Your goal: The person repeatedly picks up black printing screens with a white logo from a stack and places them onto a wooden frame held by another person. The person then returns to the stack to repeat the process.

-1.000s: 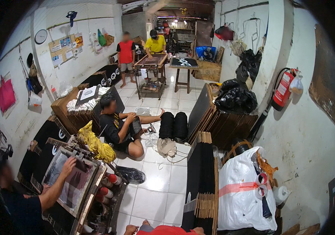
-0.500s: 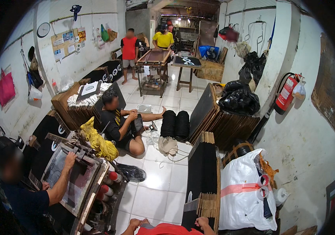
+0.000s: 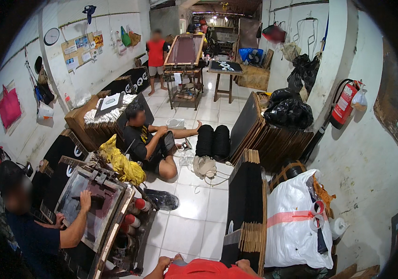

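At the lower edge my left hand (image 3: 164, 262) lies low beside the red cloth of my shirt (image 3: 203, 269); its fingers are too small to make out, and nothing shows in it. My right hand (image 3: 244, 264) is on the other side of the shirt, partly cut off by the lower edge, its fingers hidden. Nearest to it stands a row of upright boards with black cloth (image 3: 240, 204), their brown edges (image 3: 250, 244) packed close together.
Left, a co-worker's hand (image 3: 85, 200) works over a framed printing screen (image 3: 92, 204). Another person (image 3: 138, 135) sits on the tiled floor beside black rolls (image 3: 213, 142). A large white sack (image 3: 296, 232) stands right. Behind are a tilted screen frame (image 3: 185, 50) and a fire extinguisher (image 3: 345, 104).
My right hand has sunk lower, toward the lower edge. The far screen frame has been tilted up. The co-worker's hand at the left screen has come nearer, and the seated person's hands have lowered.
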Motion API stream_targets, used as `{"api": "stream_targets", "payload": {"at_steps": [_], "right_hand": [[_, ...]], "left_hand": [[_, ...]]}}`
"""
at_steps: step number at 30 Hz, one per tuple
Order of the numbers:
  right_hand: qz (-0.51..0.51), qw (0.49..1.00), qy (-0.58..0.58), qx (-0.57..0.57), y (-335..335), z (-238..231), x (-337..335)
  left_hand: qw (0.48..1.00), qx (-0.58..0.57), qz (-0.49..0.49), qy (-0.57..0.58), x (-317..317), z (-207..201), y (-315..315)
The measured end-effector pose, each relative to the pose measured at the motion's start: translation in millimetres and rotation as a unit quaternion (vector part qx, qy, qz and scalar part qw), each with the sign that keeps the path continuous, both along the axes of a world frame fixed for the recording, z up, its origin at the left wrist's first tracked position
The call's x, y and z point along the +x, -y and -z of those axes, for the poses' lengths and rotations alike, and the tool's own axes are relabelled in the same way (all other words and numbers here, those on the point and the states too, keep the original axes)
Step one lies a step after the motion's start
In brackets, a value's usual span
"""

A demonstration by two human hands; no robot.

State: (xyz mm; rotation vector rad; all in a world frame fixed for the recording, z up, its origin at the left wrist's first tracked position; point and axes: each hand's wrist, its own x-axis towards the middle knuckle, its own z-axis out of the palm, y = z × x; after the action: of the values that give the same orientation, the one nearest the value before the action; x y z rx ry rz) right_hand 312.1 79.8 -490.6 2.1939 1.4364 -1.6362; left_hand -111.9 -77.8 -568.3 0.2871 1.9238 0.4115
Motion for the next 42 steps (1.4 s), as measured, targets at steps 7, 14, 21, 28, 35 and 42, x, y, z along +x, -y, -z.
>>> {"api": "stream_targets", "payload": {"at_steps": [7,14,21,28,35,42], "right_hand": [[0.225,0.969,-0.068,-0.07,-5.2,12.1,7.2],[0.224,0.97,-0.078,-0.053,-4.9,22.7,7.8],[0.176,0.981,-0.064,-0.048,2.0,-5.4,6.6],[0.115,0.991,-0.037,-0.049,3.5,-13.1,11.1],[0.21,0.973,-0.076,-0.06,-0.1,14.7,7.7],[0.191,0.978,-0.073,-0.045,0.1,9.3,-2.4]], "left_hand": [[0.997,0.014,-0.065,0.03,8.7,-6.5,-5.6],[0.994,0.029,-0.093,0.05,18.9,-17.2,-4.2],[0.998,0.019,-0.067,0.009,29.0,-15.7,11.6],[0.997,0.008,-0.081,-0.003,36.4,-22.6,17.3],[0.996,0.001,-0.086,-0.004,33.4,-11.3,22.8],[0.992,0.029,-0.121,0.023,35.6,-32.0,14.8]]}}
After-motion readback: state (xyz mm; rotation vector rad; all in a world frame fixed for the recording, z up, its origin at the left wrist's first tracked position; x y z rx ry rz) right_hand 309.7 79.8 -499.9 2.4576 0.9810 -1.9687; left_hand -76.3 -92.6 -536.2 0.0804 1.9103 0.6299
